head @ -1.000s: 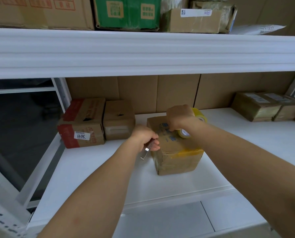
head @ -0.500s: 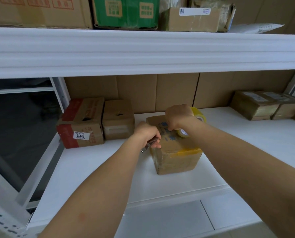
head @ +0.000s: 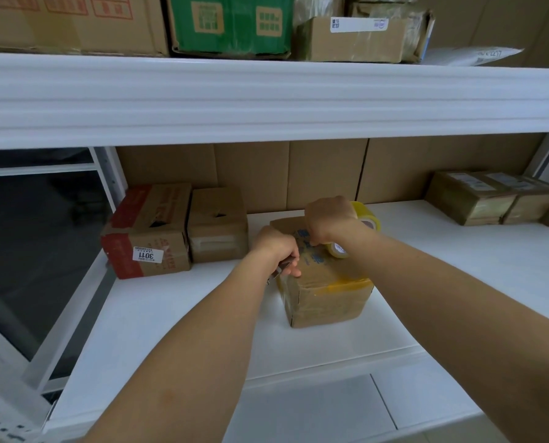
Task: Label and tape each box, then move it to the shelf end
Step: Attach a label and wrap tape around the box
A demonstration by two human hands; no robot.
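A small cardboard box (head: 325,298) with blue print and a yellowish tape band stands on the white shelf (head: 170,321). My right hand (head: 329,219) rests on the box top, gripping a roll of yellow tape (head: 367,217). My left hand (head: 278,247) is at the box's left top edge, closed around a small metal tool (head: 279,270), perhaps a cutter. Two boxes sit at the left shelf end: a red-and-brown one labelled 3011 (head: 148,231) and a plain brown one (head: 217,225).
Several taped brown parcels (head: 490,198) lie at the right back of the shelf. Cardboard sheets line the back wall. The upper shelf (head: 266,97) overhangs, loaded with large brown cartons and a green carton (head: 231,24). A white upright post (head: 110,174) stands left.
My left hand has crept slightly right along the box's top edge with the tool. The right hand and tape roll stay on the box top.
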